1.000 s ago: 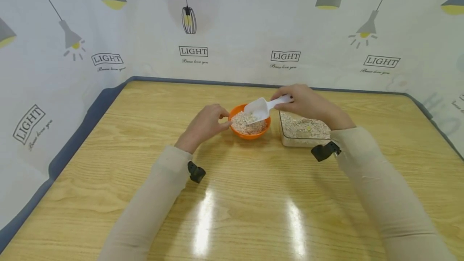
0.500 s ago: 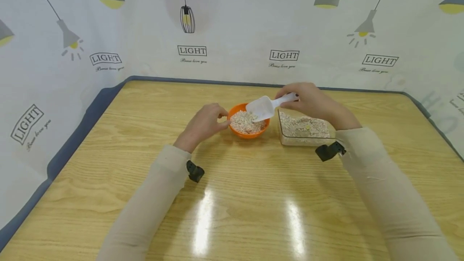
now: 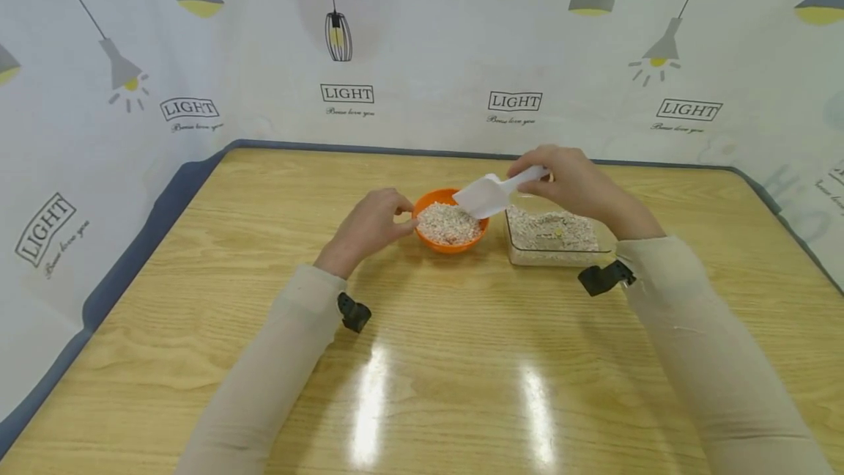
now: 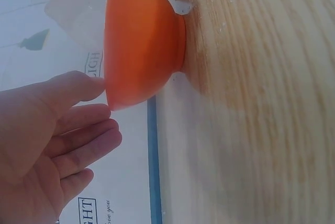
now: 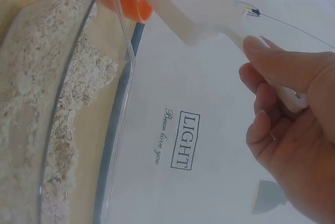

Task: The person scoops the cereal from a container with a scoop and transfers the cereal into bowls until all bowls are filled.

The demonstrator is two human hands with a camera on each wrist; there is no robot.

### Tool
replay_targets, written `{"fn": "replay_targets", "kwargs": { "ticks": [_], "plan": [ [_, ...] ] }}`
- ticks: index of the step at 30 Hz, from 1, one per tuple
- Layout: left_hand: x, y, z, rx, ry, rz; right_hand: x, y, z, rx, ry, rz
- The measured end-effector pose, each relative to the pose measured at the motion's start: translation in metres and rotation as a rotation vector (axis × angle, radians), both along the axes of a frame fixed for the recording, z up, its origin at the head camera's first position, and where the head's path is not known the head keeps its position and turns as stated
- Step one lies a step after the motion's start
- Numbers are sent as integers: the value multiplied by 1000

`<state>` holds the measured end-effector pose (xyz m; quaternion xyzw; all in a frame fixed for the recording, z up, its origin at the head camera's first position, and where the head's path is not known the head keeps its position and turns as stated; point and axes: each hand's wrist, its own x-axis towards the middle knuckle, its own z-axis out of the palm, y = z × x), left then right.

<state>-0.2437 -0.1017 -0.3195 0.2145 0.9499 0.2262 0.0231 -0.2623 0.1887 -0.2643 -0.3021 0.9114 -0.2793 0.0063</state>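
Note:
An orange bowl stands upright on the table, filled with pale flakes that look like oats. At the bowl's left rim, my left hand holds the edge between thumb and forefinger; the other fingers extend loosely beside it. My right hand grips a white scoop by its handle, fingers curled round it. The scoop's blade tilts down over the bowl's right side. Right of the bowl sits a clear rectangular container of similar flakes, below my right hand.
The wooden table carries the bowl and container near its back edge. Behind rises a white sheet printed with lamps. A black wrist camera sits on the left cuff, another camera on the right.
My right hand has lifted the scoop slightly and drawn it to the right, its blade rising off the flakes towards the bowl's right rim. My left hand stays at the bowl.

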Motion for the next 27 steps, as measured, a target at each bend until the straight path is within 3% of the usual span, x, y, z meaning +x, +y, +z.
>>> {"fn": "replay_targets", "kwargs": {
  "ticks": [11,21,27],
  "plan": [
    [-1,4,0,14,43,-9,5,15,4,-66,29,-51],
    [1,20,7,15,99,-43,12,37,8,-47,27,-113],
    [4,35,12,39,78,-63,19,52,9,-7,25,-139]
  ]
}}
